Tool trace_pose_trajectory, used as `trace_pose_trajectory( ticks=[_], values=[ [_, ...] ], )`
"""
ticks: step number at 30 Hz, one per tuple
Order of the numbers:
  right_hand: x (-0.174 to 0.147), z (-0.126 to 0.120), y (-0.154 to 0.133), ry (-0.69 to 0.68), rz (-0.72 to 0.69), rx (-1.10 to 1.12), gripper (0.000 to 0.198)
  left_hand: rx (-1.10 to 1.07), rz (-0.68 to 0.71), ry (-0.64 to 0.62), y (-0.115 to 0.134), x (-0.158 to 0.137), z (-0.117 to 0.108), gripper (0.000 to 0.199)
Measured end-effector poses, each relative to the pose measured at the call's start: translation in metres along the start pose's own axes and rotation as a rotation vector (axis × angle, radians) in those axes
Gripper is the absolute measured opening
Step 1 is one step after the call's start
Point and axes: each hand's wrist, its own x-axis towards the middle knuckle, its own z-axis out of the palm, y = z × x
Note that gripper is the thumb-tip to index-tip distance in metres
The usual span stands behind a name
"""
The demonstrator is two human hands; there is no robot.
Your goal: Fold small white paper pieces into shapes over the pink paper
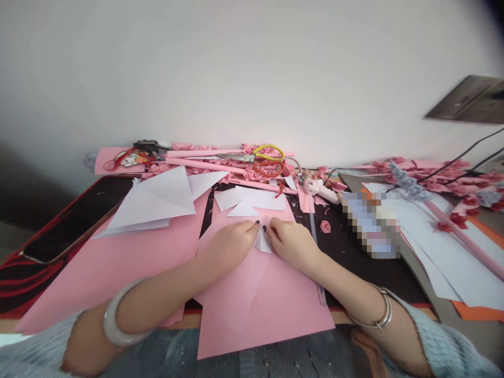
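Both hands meet over a pink sheet of paper [252,294] near the desk's front edge. A small folded piece of white paper [264,245] is pinched between them, partly covered by the fingers. My left hand [232,241] is closed on its left side, thumb and forefinger together. From the right, my right hand [293,241] grips the same piece, also closed. Just beyond the fingers lie cut white paper pieces [255,199]. To the left, folded white sheets [157,199] rest on another stack of pink paper [145,257].
Scissors [268,157] with yellow and red handles lie on pink paper rods and flowers against the wall. A glue gun [315,185] sits right of them, near a small pink paper rose [325,226]. A dark phone [74,220] lies far left; white sheets [441,252] lie right.
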Motion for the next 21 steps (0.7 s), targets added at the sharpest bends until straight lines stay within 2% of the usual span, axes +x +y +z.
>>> trace_pose_trajectory(
  ticks=[4,8,14,17,21],
  values=[
    [0.001,0.0,0.003,0.002,-0.05,0.076,0.023,0.03,-0.011,-0.003,-0.001,0.0,0.002,0.026],
    [0.002,0.001,0.003,0.002,-0.059,0.041,0.025,0.057,-0.033,-0.007,0.001,-0.001,-0.001,0.025],
    [0.007,0.005,-0.001,0.059,-0.029,-0.027,0.027,0.096,-0.024,0.134,0.005,0.0,-0.012,0.024],
    [0.009,0.006,-0.004,0.062,-0.027,-0.063,0.028,0.074,-0.008,0.155,0.003,0.002,-0.006,0.024],
    [0.01,0.005,-0.007,0.04,-0.014,-0.119,0.029,0.116,0.029,0.074,-0.001,0.004,0.01,0.033]
  ],
)
